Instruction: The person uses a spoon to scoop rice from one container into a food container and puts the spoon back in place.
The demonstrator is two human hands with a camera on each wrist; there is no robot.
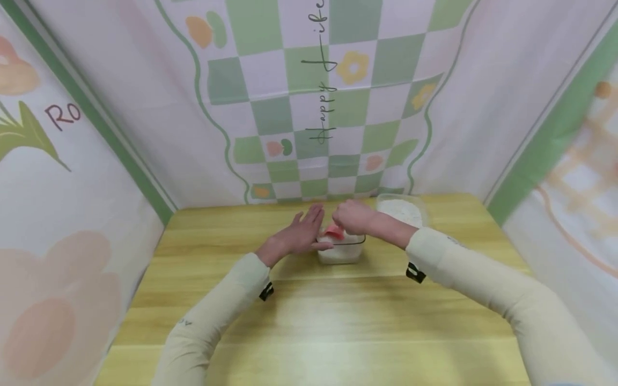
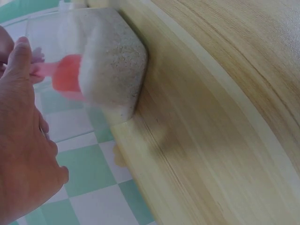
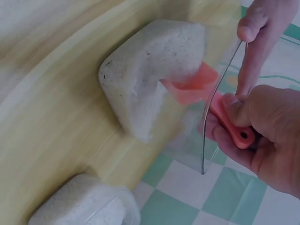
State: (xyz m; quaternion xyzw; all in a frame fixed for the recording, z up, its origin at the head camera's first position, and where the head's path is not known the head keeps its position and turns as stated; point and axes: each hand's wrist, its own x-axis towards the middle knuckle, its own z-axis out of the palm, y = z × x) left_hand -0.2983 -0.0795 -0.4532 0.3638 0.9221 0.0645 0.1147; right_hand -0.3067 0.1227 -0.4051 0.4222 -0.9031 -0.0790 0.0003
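A clear container (image 1: 340, 259) with a thin dark rim stands near the table's far side, partly filled with white grainy material (image 3: 150, 70). My right hand (image 1: 354, 216) grips the handle of a pink-red scoop (image 3: 192, 89), whose bowl is inside the container at the grains. At the container's left side is my left hand (image 1: 303, 234), its fingers straight and the thumb spread toward the front rim. In the right wrist view that thumb (image 3: 246, 30) rests at the rim. The left wrist view shows the scoop (image 2: 68, 75) beside a slope of grains.
A second clear tub (image 1: 421, 208) of white grainy material stands at the far right, behind my right forearm. The wooden table (image 1: 309, 327) meets a patterned cloth wall (image 1: 309, 107) at the back. Cloth walls also rise at left and right.
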